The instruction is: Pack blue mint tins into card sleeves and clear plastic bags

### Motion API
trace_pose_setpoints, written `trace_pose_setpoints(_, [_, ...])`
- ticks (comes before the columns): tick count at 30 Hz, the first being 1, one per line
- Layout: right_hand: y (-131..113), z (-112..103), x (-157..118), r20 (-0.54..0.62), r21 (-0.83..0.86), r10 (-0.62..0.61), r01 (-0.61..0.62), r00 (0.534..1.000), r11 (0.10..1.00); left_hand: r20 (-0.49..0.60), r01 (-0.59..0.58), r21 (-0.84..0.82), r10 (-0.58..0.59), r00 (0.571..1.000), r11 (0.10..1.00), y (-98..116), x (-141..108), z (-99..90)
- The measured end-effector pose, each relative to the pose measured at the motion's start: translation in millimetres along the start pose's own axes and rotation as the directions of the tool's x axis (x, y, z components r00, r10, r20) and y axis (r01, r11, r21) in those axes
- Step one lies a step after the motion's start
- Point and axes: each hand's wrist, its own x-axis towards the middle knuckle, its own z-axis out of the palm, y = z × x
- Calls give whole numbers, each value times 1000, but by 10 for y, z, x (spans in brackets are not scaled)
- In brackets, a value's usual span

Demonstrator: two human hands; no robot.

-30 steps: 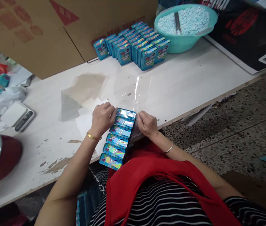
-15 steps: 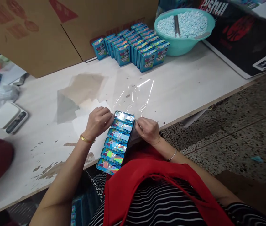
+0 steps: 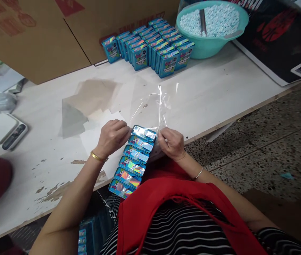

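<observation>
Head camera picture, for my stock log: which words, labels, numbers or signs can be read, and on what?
"CARAMELO MACIZO": fronts of the standing blue boxes.
"MELO CIZO", seemingly, upside down: nearer row of blue boxes.
Blurred or cut off: lettering on the black panel, red print on the cardboard box.
Too small: marks on the white scale.

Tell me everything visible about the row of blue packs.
The row of blue packs shows six narrow, glossy faces with rounded corners, print and rainbow glints. It slants from the white table towards the red apron. At its far end, the left grip and right grip pinch clear film; whether they touch the packs is unclear.
</observation>
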Motion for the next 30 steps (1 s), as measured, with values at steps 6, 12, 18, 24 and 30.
trace_pose_setpoints(6, [-39, -38, -63, 68, -35, -73, 76, 995, 997, 12, 12, -21, -12, 1000, 1000, -10, -13, 13])
trace_pose_setpoints(12, [-61, 35, -245, 124, -70, -28, 37, 992, 997, 28, 56, -83, -54, 998, 995, 16, -175, 93])
trace_pose_setpoints(18, [-21, 190, -237, 137, -143, 229, -210, 964, 967, -11, 308, -449, -350, 937, 839, 107, -226, 352])
trace_pose_setpoints(24, [-46, 254, -298, 183, -93, 139, -123, 973, 988, 5, 502, -626, -641, 768, 597, 304, -390, 422])
trace_pose_setpoints(30, [-102, 253, -322, 163, -106, 177, -161, 971, 981, 151, 571, -727, -724, 673, 380, 328, -417, 406])
